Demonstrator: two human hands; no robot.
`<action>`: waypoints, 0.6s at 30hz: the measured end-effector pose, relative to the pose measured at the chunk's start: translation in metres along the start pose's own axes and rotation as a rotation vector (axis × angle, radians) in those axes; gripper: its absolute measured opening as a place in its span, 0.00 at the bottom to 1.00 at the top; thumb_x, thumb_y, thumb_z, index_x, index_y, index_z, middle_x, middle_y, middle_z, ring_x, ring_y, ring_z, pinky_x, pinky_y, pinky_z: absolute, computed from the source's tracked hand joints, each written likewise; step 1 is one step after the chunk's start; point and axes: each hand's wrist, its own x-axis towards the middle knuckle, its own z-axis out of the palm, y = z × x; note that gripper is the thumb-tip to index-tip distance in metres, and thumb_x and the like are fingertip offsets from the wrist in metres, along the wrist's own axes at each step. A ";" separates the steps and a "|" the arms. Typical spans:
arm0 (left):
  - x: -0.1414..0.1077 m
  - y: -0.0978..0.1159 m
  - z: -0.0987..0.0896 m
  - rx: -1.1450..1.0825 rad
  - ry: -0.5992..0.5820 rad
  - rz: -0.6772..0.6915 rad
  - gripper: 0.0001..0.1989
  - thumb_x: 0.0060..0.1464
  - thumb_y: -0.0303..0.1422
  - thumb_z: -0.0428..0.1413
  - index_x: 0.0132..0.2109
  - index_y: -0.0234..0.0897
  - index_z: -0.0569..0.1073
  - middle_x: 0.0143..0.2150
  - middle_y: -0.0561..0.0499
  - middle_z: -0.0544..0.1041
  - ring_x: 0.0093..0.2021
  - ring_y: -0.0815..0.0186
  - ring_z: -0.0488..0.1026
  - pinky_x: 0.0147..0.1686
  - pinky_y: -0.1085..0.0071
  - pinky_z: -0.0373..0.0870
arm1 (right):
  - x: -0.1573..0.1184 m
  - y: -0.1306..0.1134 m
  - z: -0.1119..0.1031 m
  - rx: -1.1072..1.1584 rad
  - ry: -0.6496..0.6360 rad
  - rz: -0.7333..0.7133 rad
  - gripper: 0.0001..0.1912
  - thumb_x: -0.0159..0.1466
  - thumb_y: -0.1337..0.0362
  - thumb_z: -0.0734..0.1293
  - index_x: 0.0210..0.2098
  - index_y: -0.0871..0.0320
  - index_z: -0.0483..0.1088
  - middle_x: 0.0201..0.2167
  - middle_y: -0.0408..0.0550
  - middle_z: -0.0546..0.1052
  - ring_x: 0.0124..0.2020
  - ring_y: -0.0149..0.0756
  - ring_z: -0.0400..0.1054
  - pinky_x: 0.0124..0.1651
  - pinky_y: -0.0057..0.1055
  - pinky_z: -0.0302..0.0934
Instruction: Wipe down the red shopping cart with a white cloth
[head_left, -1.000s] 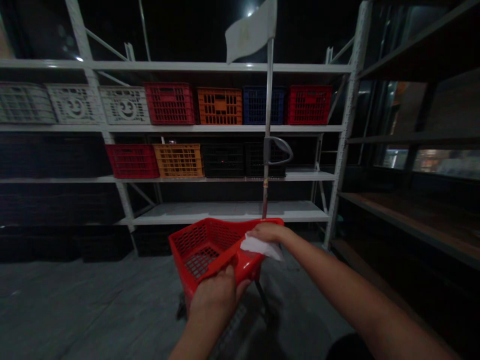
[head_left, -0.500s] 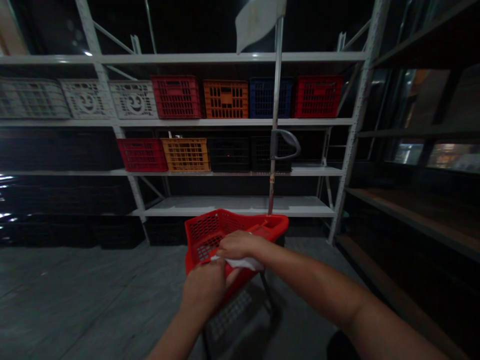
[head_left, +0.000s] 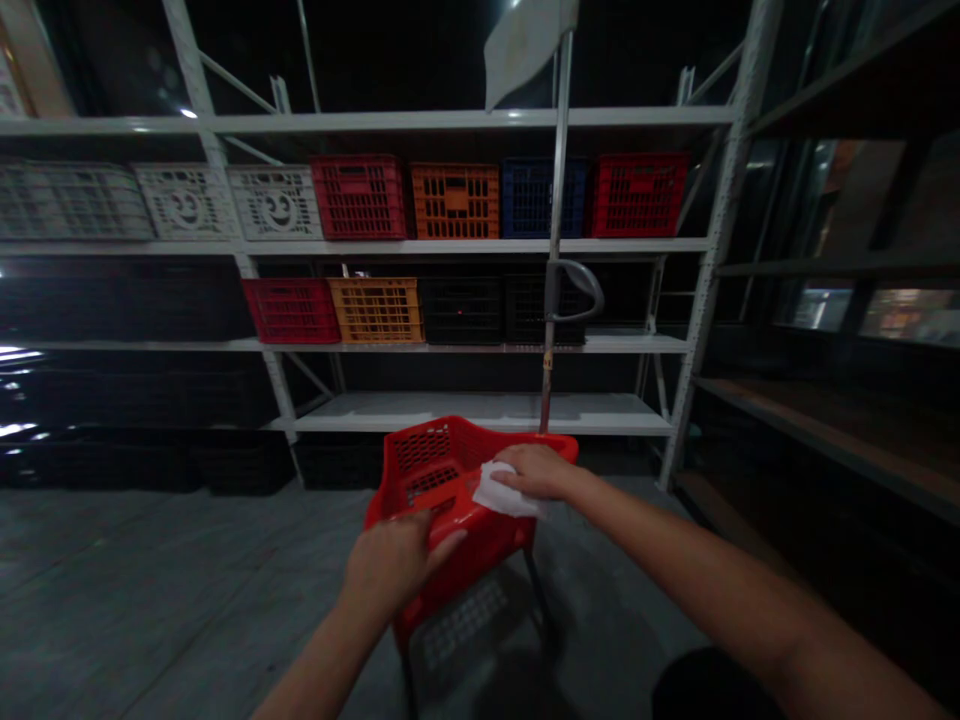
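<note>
A red plastic shopping cart [head_left: 480,545] stands in front of me, with perforated basket walls and dark legs. My left hand [head_left: 394,560] grips the near left part of its rim. The fingers hook over the edge and the thumb lies along the near side. On the right part of the near rim, my right hand [head_left: 534,472] presses a white cloth [head_left: 499,492] against the red plastic. The cloth is crumpled, and part of it hangs out below the fingers. A metal pole [head_left: 555,190] with a grey loop handle [head_left: 577,290] rises at the cart's far right corner.
A white metal rack [head_left: 487,245] spans the back, holding several crates, among them a blue crate [head_left: 544,198] and a yellow crate [head_left: 377,310]. Dark shelving [head_left: 832,420] runs along the right. Grey concrete floor [head_left: 187,600] extends to the left. A white flag [head_left: 525,50] tops the pole.
My right hand has slid right along the rim with the white cloth, away from my left hand. My left hand has shifted slightly left and stays on the rim.
</note>
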 end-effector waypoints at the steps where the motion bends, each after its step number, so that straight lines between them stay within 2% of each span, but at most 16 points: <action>1: 0.000 -0.002 0.000 0.001 0.004 0.006 0.32 0.51 0.57 0.36 0.44 0.39 0.71 0.34 0.42 0.77 0.35 0.56 0.74 0.34 0.64 0.66 | -0.005 0.003 0.002 -0.015 0.020 0.014 0.28 0.64 0.46 0.50 0.50 0.59 0.65 0.48 0.53 0.72 0.46 0.43 0.67 0.44 0.34 0.59; 5: 0.001 -0.014 0.003 -0.002 0.011 0.009 0.32 0.51 0.57 0.37 0.45 0.40 0.71 0.35 0.43 0.77 0.36 0.56 0.74 0.34 0.65 0.65 | -0.024 0.017 0.008 -0.072 0.005 0.046 0.27 0.64 0.47 0.52 0.51 0.60 0.63 0.44 0.55 0.73 0.42 0.43 0.68 0.42 0.35 0.58; 8: 0.002 -0.025 0.007 -0.005 0.004 0.033 0.32 0.50 0.58 0.37 0.45 0.41 0.71 0.38 0.44 0.77 0.37 0.57 0.74 0.35 0.66 0.66 | -0.037 0.036 0.003 -0.069 -0.032 -0.087 0.21 0.65 0.53 0.54 0.48 0.58 0.66 0.41 0.52 0.74 0.41 0.40 0.67 0.44 0.35 0.56; 11: 0.005 -0.038 0.010 -0.010 0.003 0.088 0.32 0.50 0.58 0.37 0.48 0.42 0.70 0.40 0.45 0.78 0.39 0.56 0.74 0.36 0.65 0.65 | -0.050 0.065 -0.016 -0.087 -0.055 -0.179 0.16 0.66 0.60 0.54 0.43 0.57 0.69 0.39 0.49 0.75 0.42 0.37 0.66 0.49 0.36 0.53; 13: 0.006 -0.045 0.010 -0.017 -0.003 0.111 0.32 0.50 0.58 0.37 0.50 0.43 0.69 0.41 0.45 0.78 0.40 0.56 0.74 0.37 0.65 0.65 | -0.059 0.084 -0.031 -0.139 -0.005 -0.179 0.16 0.66 0.61 0.53 0.46 0.56 0.68 0.44 0.49 0.74 0.48 0.38 0.63 0.53 0.40 0.48; 15: 0.008 -0.051 0.009 -0.025 -0.008 0.133 0.32 0.51 0.57 0.37 0.51 0.44 0.68 0.42 0.46 0.77 0.40 0.56 0.74 0.37 0.65 0.65 | -0.066 0.091 -0.043 -0.210 0.109 -0.165 0.19 0.66 0.58 0.54 0.54 0.52 0.62 0.55 0.50 0.65 0.57 0.42 0.54 0.58 0.47 0.39; 17: 0.010 -0.054 0.009 -0.028 -0.006 0.157 0.32 0.51 0.57 0.37 0.51 0.43 0.68 0.42 0.46 0.77 0.40 0.55 0.74 0.37 0.64 0.65 | -0.069 0.085 -0.044 -0.259 0.180 -0.162 0.23 0.65 0.54 0.55 0.59 0.47 0.55 0.62 0.49 0.54 0.61 0.46 0.46 0.58 0.53 0.31; 18: 0.011 -0.054 0.009 -0.027 -0.006 0.166 0.33 0.51 0.57 0.36 0.51 0.43 0.69 0.42 0.45 0.77 0.40 0.55 0.74 0.37 0.64 0.65 | -0.069 0.077 -0.040 -0.262 0.176 -0.168 0.24 0.64 0.52 0.55 0.59 0.47 0.54 0.62 0.50 0.53 0.61 0.47 0.46 0.58 0.53 0.31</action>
